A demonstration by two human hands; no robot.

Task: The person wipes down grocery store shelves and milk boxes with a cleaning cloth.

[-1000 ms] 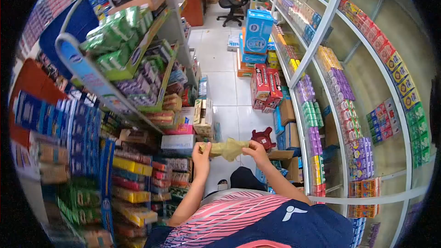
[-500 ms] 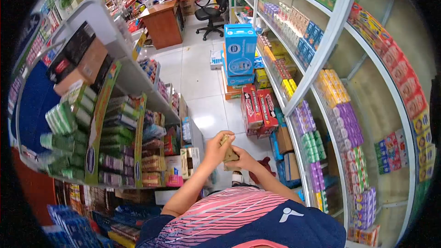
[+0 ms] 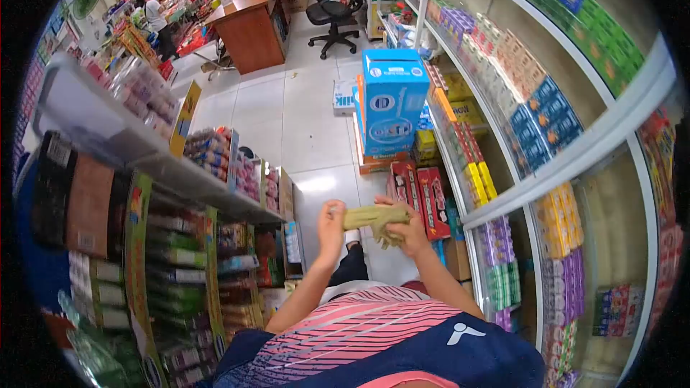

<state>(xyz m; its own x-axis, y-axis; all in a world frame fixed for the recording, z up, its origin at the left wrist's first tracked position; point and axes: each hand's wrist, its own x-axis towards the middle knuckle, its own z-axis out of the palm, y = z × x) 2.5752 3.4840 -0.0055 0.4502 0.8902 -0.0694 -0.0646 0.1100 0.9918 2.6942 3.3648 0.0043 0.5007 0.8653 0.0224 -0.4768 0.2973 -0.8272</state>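
Note:
A yellowish-green cloth-like thing [image 3: 370, 220] is stretched between my two hands, above the aisle floor. My left hand [image 3: 331, 226] has its fingers closed on the left end of it. The bunched right end is in my right hand [image 3: 408, 231], with fingers wrapped round it. Below the hands, a dark trouser leg and a light shoe show.
Shelves of small boxes stand on the left [image 3: 172, 244] and a glass-fronted cabinet [image 3: 568, 162] on the right. Blue cartons [image 3: 392, 100] and red boxes [image 3: 431, 201] sit by the cabinet. Farther off are an office chair [image 3: 336, 11], a desk [image 3: 248, 36] and a person [image 3: 156, 18].
My hands have moved apart, and the cloth-like thing, bunched between them before, is now stretched out sideways. The view has shifted, bringing the person in the back and my stepping leg into sight.

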